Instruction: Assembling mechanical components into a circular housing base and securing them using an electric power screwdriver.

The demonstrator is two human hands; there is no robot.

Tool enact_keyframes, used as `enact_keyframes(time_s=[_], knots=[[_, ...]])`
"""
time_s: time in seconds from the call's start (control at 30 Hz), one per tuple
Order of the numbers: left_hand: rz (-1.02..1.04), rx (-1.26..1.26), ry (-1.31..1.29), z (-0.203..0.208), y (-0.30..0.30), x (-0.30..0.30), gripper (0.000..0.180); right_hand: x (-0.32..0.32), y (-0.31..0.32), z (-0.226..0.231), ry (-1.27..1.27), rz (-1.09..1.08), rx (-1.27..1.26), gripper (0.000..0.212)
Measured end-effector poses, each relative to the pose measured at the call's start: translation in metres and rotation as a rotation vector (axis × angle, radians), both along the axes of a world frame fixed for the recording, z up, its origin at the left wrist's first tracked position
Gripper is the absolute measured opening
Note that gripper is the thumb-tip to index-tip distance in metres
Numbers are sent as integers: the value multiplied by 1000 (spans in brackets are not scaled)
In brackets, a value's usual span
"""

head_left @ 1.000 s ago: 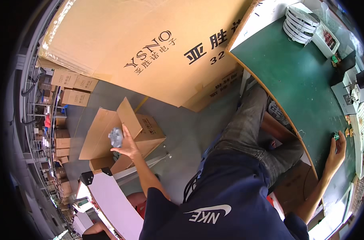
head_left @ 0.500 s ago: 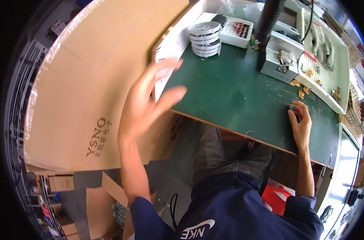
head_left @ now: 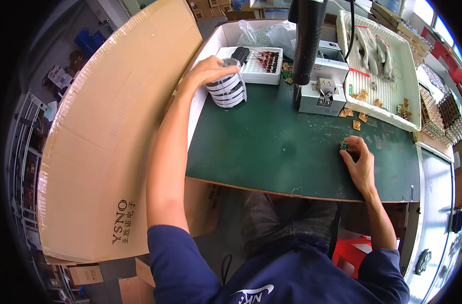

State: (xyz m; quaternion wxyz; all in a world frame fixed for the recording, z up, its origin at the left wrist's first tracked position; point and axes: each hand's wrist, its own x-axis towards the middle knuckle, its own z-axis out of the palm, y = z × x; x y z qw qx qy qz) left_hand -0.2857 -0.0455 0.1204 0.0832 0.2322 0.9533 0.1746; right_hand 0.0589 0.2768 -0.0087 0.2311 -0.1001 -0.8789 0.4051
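Observation:
My left hand (head_left: pixel 209 72) reaches to the far left of the green table, its fingers curled over the top of a stack of white round pieces (head_left: pixel 228 96) with gaps between the layers. The fingertips partly hide the stack's top rim. Near the right front, my right hand (head_left: pixel 361 164) rests low over the tabletop, pinching a small green circuit board (head_left: pixel 344 145) between thumb and fingers. Beyond that hand lie several small orange-brown boards (head_left: pixel 357 125) on the table.
A white tray (head_left: pixel 261 77) with red-and-black wired parts stands behind the stack. A grey machine (head_left: pixel 312 104) sits at the back under a black tube (head_left: pixel 309 45). To the right is a ribbed white tray (head_left: pixel 413 114) with gloves (head_left: pixel 369 50). A large cardboard sheet (head_left: pixel 109 131) stands left.
My left hand has moved forward from over the table's left edge onto the white stack. My right hand still holds the circuit board. The view has tilted up toward the back of the table.

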Motion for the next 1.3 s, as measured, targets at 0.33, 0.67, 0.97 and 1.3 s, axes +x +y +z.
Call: enact_keyframes(time_s=[0.33, 0.67, 0.97, 1.3], knots=[[-239, 1744, -825, -32, -49, 144, 75, 0, 1, 1, 13, 13, -50, 34], [-227, 1836, -1223, -98, -8, 195, 89, -2, -8, 7, -13, 17, 78, 34], [-321, 1695, -1160, -96, 4, 199, 97, 1, -6, 5, -30, 6, 44, 35], [-311, 1547, -1017, -96, 4, 206, 105, -2, -3, 6, -14, 25, 40, 34]])
